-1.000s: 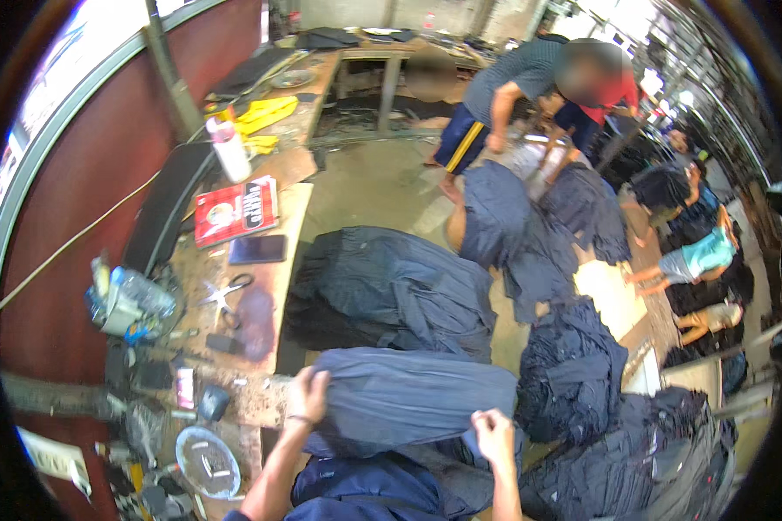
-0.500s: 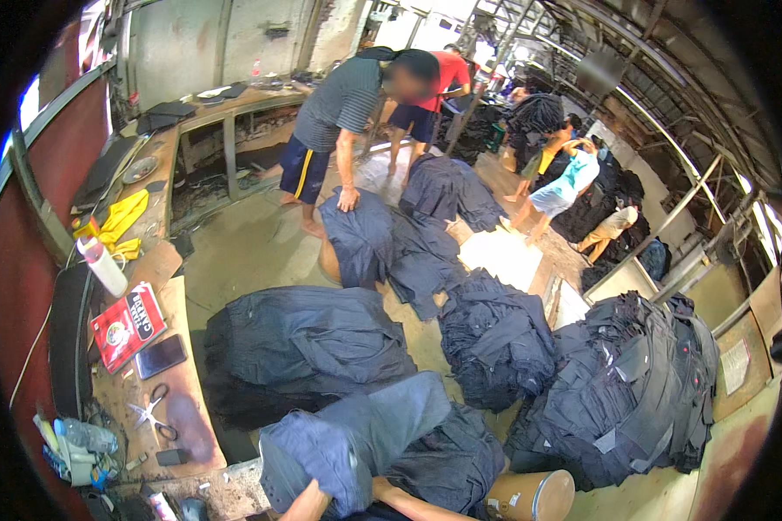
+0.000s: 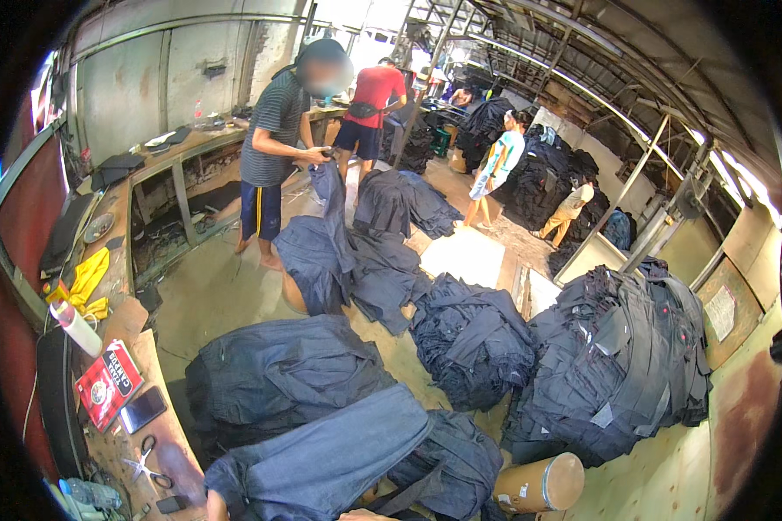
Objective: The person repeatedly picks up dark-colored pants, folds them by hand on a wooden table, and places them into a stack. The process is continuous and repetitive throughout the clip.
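Both hands are mostly cut off at the bottom edge, so can't tell how they're gripping. The denim piece (image 3: 321, 460) lies stretched flat over a stack (image 3: 443, 464), probably for folding, with scissors (image 3: 143, 458) handy on the bench (image 3: 161, 417).

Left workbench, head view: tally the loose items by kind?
Red packet: 1
Dark phone: 1
Scissors: 1
White bottle: 1
Yellow cloth: 1
Clear plastic bottle: 1
Total: 6
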A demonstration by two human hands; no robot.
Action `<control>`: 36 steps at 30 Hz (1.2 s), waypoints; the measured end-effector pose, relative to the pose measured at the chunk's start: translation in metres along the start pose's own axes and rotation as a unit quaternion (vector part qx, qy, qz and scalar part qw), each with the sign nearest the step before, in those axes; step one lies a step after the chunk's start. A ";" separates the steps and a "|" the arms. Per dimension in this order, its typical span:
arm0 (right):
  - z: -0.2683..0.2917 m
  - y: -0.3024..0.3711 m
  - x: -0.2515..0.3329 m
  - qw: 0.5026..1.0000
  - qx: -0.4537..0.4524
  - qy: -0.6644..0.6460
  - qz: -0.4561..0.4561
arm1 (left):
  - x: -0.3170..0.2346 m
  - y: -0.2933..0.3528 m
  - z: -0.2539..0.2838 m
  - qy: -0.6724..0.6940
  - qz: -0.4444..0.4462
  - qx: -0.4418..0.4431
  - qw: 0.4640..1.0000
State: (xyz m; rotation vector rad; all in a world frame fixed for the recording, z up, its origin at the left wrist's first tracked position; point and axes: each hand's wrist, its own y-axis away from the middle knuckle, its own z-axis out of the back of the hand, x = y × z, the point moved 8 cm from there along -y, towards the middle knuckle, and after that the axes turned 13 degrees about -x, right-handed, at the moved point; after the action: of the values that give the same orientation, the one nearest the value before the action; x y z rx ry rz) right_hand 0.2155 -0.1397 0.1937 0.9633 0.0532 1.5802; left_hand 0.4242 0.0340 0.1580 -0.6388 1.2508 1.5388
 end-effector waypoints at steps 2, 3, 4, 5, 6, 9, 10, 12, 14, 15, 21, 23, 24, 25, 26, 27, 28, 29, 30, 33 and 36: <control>0.022 0.002 0.013 1.000 0.005 -0.015 -0.009 | 0.012 0.000 0.024 -0.042 0.002 -0.030 0.999; 0.033 0.003 0.013 0.999 0.016 -0.033 -0.018 | 0.017 0.001 0.042 -0.069 0.011 -0.049 0.996; 0.043 0.005 0.008 0.998 0.030 -0.051 -0.027 | 0.022 0.005 0.064 -0.101 0.017 -0.072 0.992; 0.045 0.012 0.006 0.991 0.110 -0.069 0.011 | 0.023 0.012 0.089 -0.138 0.024 -0.100 0.985; 0.074 0.011 -0.006 0.994 0.013 -0.105 0.016 | 0.022 0.023 0.117 -0.180 0.030 -0.131 0.974; 0.151 0.028 -0.077 0.976 -0.186 -0.113 -0.030 | 0.002 0.071 0.170 -0.284 0.016 -0.205 0.936; 0.172 0.035 -0.109 0.969 -0.226 -0.067 -0.080 | -0.008 0.087 0.166 -0.294 -0.008 -0.210 0.932; 0.216 0.047 -0.171 0.936 -0.312 -0.003 -0.162 | -0.030 0.108 0.118 -0.266 -0.111 -0.192 0.938; 0.250 0.041 -0.221 0.920 -0.347 0.013 -0.183 | -0.051 0.114 0.048 -0.236 -0.232 -0.217 0.918; 0.259 0.030 -0.244 0.928 -0.321 0.011 -0.188 | -0.061 0.113 0.015 -0.236 -0.294 -0.248 0.893; 0.262 -0.035 -0.319 0.988 0.043 -0.128 -0.070 | -0.018 0.065 -0.057 -0.341 -0.041 -0.223 0.912; 0.283 -0.037 -0.354 0.992 0.012 0.065 -0.103 | -0.031 0.083 -0.057 -0.428 -0.123 -0.287 0.848; 0.287 -0.035 -0.364 0.991 0.013 0.033 -0.125 | -0.026 0.092 -0.062 -0.484 -0.109 -0.268 0.826; 0.298 -0.035 -0.370 0.991 -0.042 0.023 -0.124 | -0.021 0.100 -0.068 -0.530 -0.084 -0.262 0.802; 0.308 -0.035 -0.367 0.992 -0.099 0.000 -0.079 | -0.029 0.112 -0.074 -0.525 -0.124 -0.306 0.784; 0.314 -0.034 -0.368 0.987 -0.143 -0.003 -0.068 | -0.037 0.122 -0.081 -0.519 -0.164 -0.347 0.764; 0.312 -0.033 -0.364 0.988 -0.142 -0.050 -0.034 | -0.037 0.128 -0.090 -0.520 -0.163 -0.344 0.765; 0.309 -0.031 -0.366 0.986 -0.141 -0.076 -0.043 | -0.033 0.131 -0.097 -0.515 -0.136 -0.336 0.777; 0.310 -0.029 -0.371 0.982 -0.167 -0.060 -0.070 | -0.030 0.139 -0.098 -0.530 -0.097 -0.347 0.767; 0.307 -0.022 -0.376 0.973 -0.199 -0.047 -0.103 | -0.027 0.167 -0.103 -0.521 -0.057 -0.378 0.763; 0.304 -0.021 -0.374 0.970 -0.217 -0.027 -0.102 | -0.009 0.199 -0.105 -0.581 -0.061 -0.464 0.666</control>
State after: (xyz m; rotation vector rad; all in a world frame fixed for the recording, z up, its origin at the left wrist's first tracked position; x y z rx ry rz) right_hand 0.3876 -0.5896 0.1793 0.6343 -0.2175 1.3006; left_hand 0.2255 -0.0578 0.2097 -0.1709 -0.6153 1.8624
